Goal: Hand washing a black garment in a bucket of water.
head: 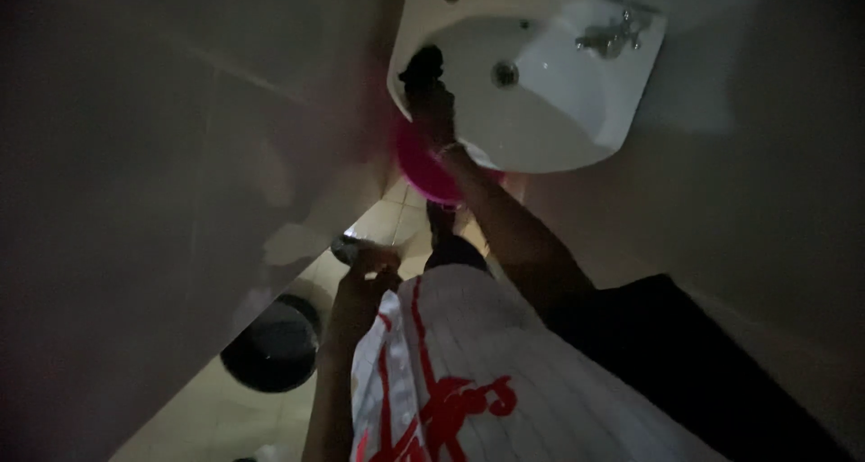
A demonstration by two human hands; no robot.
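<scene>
White sink [577, 129]; pink basin [423, 169]; white pinstriped shirt [505, 381], red lettering; black bucket [270, 345].

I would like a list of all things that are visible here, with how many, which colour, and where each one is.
sink: one, white, on the wall at top, its bowl bare
tap: one, silver, on the sink's right rim
drain: one, metal, in the middle of the bowl
basin: one, pink, below the sink's left edge
bin: one, dark and round, on the floor at lower left
floor: pale tiles, between the walls
shirt: one, white with red marks, bottom centre
right hand: on the sink's left rim, on something dark
left hand: near the body, holds a small dark thing; grip unclear
</scene>
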